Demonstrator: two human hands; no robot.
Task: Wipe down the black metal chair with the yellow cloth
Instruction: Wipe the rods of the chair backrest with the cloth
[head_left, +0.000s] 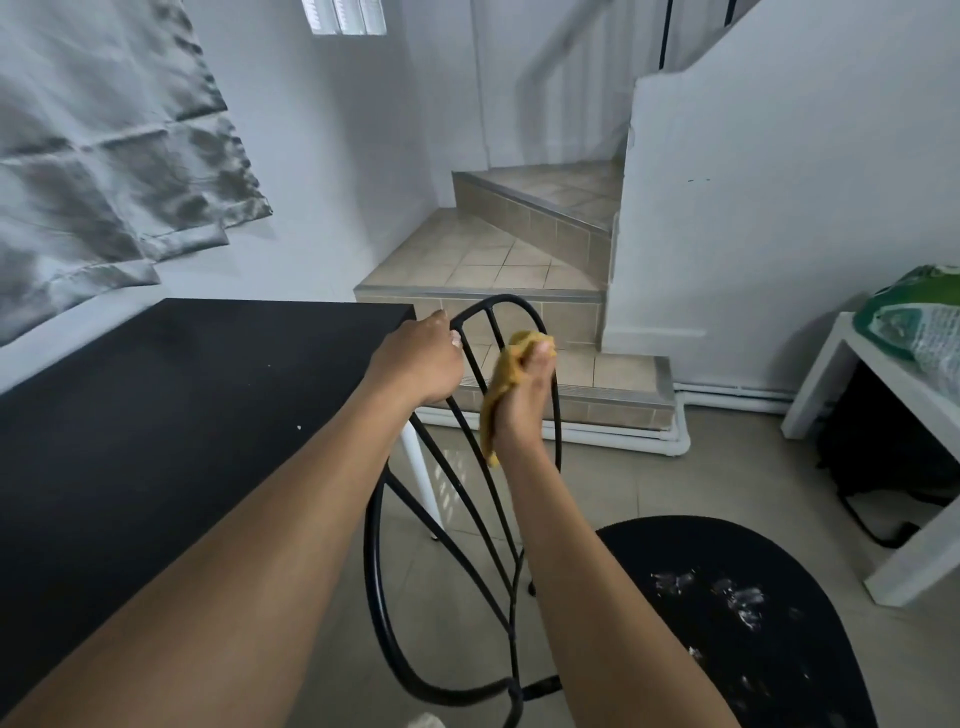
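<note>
Steadying the black metal chair (514, 639) beside the desk (156, 415), the left hand (421, 364) grips the top of its backrest hoop. The right hand (524, 395) clutches the yellow cloth (498, 384), seemingly wrapped round an upright bar. Best to slide it firmly along the bar's full length; white smears remain on the seat (727, 675).

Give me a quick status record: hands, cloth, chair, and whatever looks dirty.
left hand: grips the backrest top of the black metal chair
right hand: holds the yellow cloth at the backrest bars
dirt: white smears on the seat
nearby: black table, left of the chair
</note>
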